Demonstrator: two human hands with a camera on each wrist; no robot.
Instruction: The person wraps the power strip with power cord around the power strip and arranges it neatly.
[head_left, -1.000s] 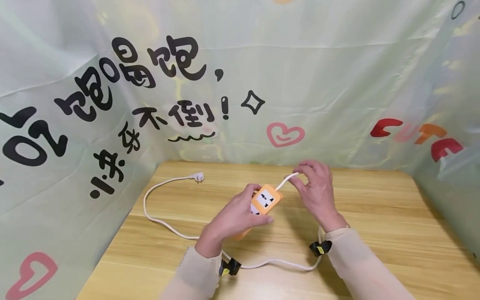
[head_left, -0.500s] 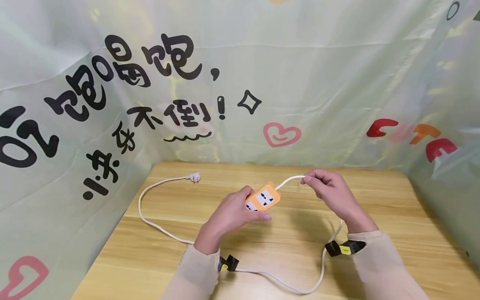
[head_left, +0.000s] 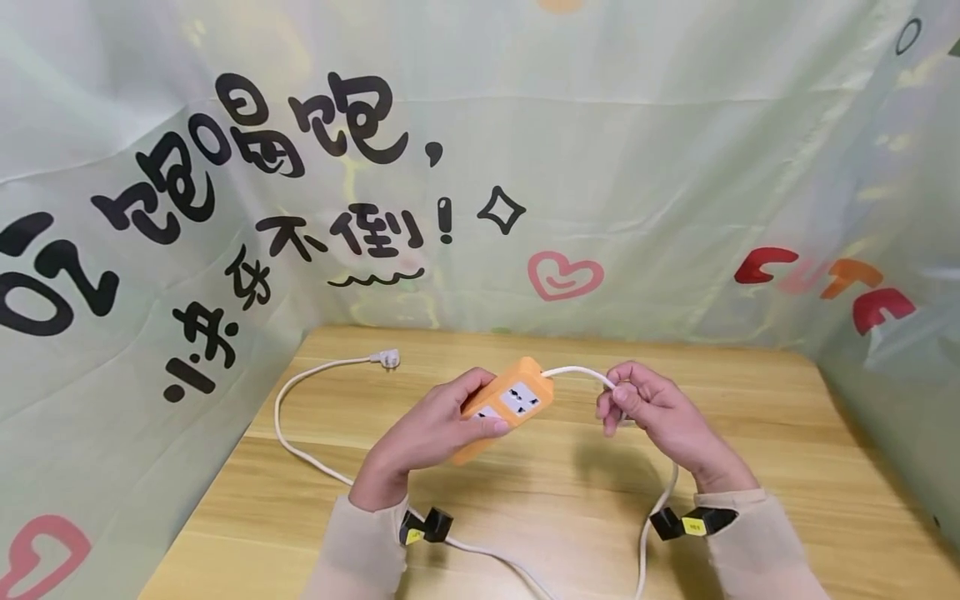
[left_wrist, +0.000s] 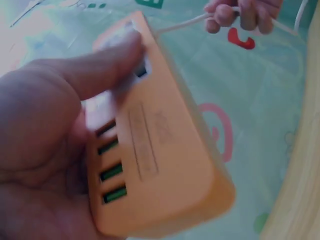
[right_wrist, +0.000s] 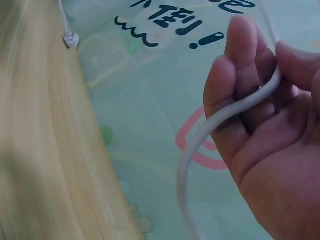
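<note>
Power strip (head_left: 512,398), mid-frame: long axis slanting toward upper right; left hand (head_left: 435,427) gripping it, right hand (head_left: 662,410), farther right, pinching cord (head_left: 576,369).

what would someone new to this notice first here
The large black lettering sprawling across the pale green backdrop at the upper left of the head view jumps out first. Next comes the bright orange power strip, gripped in the left hand above the wooden table, near the middle. From one end, a white cord arcs to the right hand, which pinches it.
</note>
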